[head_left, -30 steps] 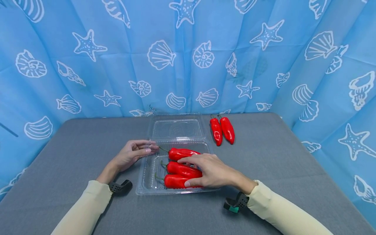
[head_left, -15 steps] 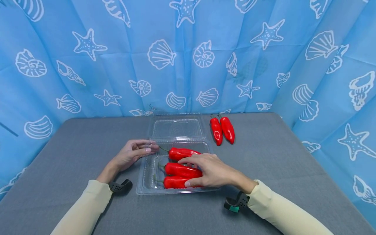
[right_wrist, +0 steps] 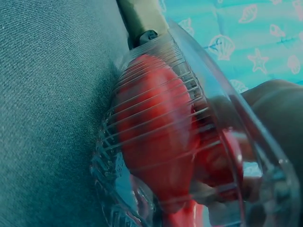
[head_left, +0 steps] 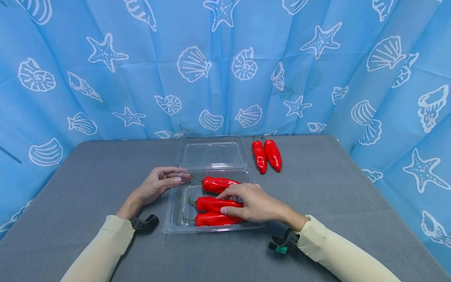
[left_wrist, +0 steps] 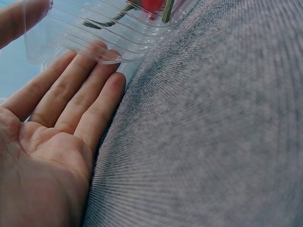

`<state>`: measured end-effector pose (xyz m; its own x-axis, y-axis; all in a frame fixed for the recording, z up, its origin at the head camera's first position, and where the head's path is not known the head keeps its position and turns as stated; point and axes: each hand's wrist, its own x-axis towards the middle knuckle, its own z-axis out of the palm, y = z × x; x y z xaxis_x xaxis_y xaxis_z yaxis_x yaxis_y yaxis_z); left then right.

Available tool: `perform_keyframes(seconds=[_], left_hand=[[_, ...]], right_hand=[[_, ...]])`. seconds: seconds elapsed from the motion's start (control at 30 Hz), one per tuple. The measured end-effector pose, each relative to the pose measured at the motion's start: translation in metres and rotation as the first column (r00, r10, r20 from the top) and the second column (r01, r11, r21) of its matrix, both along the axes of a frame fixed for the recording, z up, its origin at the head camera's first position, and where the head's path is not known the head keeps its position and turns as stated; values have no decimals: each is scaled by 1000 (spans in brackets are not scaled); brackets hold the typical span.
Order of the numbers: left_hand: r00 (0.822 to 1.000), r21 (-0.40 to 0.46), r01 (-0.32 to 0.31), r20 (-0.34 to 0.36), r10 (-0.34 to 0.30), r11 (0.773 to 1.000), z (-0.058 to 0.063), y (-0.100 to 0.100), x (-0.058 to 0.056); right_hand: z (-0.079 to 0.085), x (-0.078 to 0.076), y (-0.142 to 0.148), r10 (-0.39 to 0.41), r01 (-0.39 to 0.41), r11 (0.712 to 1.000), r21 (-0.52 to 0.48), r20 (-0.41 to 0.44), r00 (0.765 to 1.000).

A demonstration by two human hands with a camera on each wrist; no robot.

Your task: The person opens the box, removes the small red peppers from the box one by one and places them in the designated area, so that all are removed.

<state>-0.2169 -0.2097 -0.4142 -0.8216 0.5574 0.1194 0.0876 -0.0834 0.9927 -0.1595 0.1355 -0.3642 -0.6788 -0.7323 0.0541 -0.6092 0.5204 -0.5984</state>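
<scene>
Three long red peppers with green stems lie side by side in a clear plastic container: the far pepper (head_left: 218,184), the middle pepper (head_left: 211,204) and the near pepper (head_left: 215,219). My right hand (head_left: 255,202) is over the right part of the container (head_left: 176,225), thumb and fingers gripping the middle pepper. Through the clear wall, the right wrist view shows a pepper (right_wrist: 156,123) and part of this hand behind it. At the left rim my left hand (head_left: 160,184) holds the container between thumb and fingers, its fingers nearly straight against the outside.
The container's clear lid (head_left: 213,154) lies folded open toward the back. Two more red peppers, a left one (head_left: 259,157) and a right one (head_left: 273,155), lie on the grey table (head_left: 310,184) right of the lid. A blue patterned curtain (head_left: 141,70) hangs behind.
The middle and near peppers have slid slightly left in the container. My right thumb has moved up from the near pepper toward the middle one. My left hand has stayed in place.
</scene>
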Motion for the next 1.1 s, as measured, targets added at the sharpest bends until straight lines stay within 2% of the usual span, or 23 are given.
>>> perform_keyframes(seconds=[0.5,0.87,1.1], left_hand=[[1000,-9,-5,-7,5,1000,2,1,-1],[1000,15,4,-8,-4,1000,2,1,-1],[1000,14,-2,6,2,1000,0,0,0]], right_hand=[[7,-3,2,13,-2,995,-97,117,993],[9,-7,6,33,1,980,-197,170,985],[9,-7,5,31,9,978,-209,187,982]])
